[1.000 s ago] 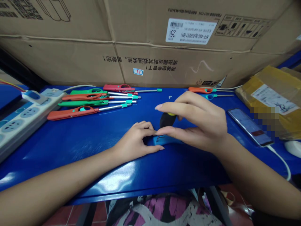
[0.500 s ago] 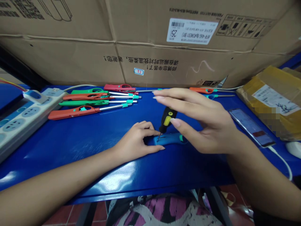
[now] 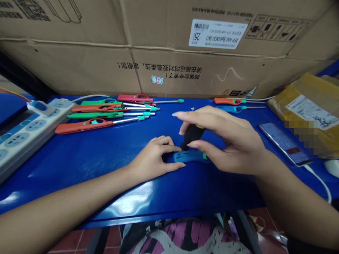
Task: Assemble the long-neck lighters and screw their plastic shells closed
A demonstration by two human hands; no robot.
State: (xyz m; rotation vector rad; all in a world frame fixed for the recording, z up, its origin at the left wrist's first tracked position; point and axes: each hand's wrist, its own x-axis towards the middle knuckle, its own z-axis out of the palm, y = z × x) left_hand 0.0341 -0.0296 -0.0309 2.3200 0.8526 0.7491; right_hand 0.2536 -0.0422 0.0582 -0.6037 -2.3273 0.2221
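My left hand (image 3: 155, 157) pinches the end of a blue gas lighter (image 3: 192, 156) between thumb and fingers, against the blue tabletop. The lighter lies flat, and its far part is hidden behind my right hand (image 3: 225, 141). That hand is closed around the handle of a black and yellow screwdriver (image 3: 191, 135). The screwdriver leans to the right, and its thin tip meets the lighter's handle near my left fingertips.
Several red and green lighters (image 3: 84, 126) lie at the back left beside a white power strip (image 3: 34, 128). Orange (image 3: 225, 101) and blue lighters lie at the back right. A phone (image 3: 284, 143) on a cable and a taped parcel (image 3: 307, 106) are at the right. A cardboard box (image 3: 164, 53) stands behind.
My right hand has closed its fingers onto the screwdriver handle, which now tilts further right. My left hand and the blue lighter stay in place.
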